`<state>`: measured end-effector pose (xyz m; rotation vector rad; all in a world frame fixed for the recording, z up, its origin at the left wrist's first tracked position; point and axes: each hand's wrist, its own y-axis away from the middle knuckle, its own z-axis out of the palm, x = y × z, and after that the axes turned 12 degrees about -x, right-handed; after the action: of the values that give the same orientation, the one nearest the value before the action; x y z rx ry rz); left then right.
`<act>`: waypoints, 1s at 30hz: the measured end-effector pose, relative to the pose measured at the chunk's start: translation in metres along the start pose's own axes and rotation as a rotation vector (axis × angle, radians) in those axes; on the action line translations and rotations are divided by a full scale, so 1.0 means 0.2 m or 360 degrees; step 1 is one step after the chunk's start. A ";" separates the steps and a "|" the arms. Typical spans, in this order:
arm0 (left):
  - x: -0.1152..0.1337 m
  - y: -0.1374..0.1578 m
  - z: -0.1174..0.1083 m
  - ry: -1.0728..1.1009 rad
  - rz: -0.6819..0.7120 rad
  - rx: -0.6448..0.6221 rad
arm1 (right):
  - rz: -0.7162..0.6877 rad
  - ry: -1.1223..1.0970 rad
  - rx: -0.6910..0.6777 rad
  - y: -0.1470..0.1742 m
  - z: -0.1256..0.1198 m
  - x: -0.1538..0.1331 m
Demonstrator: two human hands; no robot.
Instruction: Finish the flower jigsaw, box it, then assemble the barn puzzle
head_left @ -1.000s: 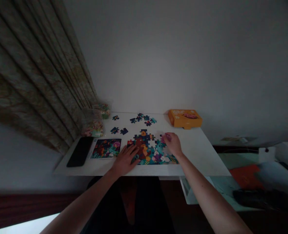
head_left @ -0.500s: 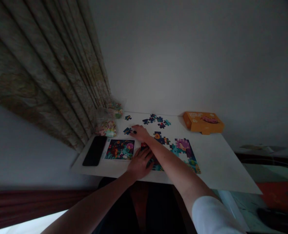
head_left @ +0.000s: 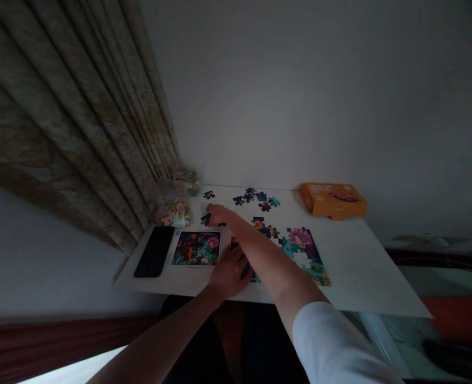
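Jigsaw puzzle part-assembled, gaps visible, lying near front edge of white table, partly hidden under right forearm. Right hand, one second earlier at puzzle's right side, now at dark loose piece beyond picture card; pinch or mere touch: cannot tell. Left hand remains at puzzle's left part, fingers slightly spread. Judged: work shifted from assembled section to loose stock.

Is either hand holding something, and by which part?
The right hand is at a loose puzzle piece; whether it is held cannot be told. The left hand lies on the puzzle, gripping nothing visible.
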<state>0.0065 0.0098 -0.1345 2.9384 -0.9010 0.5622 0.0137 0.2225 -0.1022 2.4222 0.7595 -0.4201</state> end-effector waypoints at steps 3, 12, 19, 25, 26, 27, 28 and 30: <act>-0.01 0.00 0.00 -0.0022 0.0024 0.0015 | -0.0044 -0.0039 0.0030 0.02 0.00 -0.01; -0.02 -0.01 0.02 -0.0077 0.0032 0.0023 | -0.0367 -0.0572 0.0469 0.30 0.05 0.16; -0.03 0.00 0.04 -0.0219 0.0003 -0.0016 | -0.0178 -0.1191 0.1095 0.82 0.05 0.83; 0.09 -0.16 -0.02 -0.0384 -0.0068 -0.0078 | 0.0041 -0.1534 0.1217 1.12 0.08 1.29; 0.13 -0.22 -0.02 -0.0381 -0.0068 -0.0079 | 0.0049 -0.1551 0.1200 1.13 0.09 1.32; 0.17 -0.28 -0.01 -0.0369 -0.0047 -0.0094 | 0.0052 -0.1552 0.1171 1.13 0.10 1.33; 0.22 -0.33 0.01 -0.0352 0.0000 -0.0130 | 0.0055 -0.1543 0.1140 1.12 0.11 1.34; 0.30 -0.44 0.06 -0.0313 0.0127 -0.0203 | 0.0055 -0.1511 0.1090 1.10 0.12 1.34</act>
<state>0.1037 0.0496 -0.1170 2.8894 -1.0335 0.2106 0.3543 0.1708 -0.1482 2.3393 0.1358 -1.8720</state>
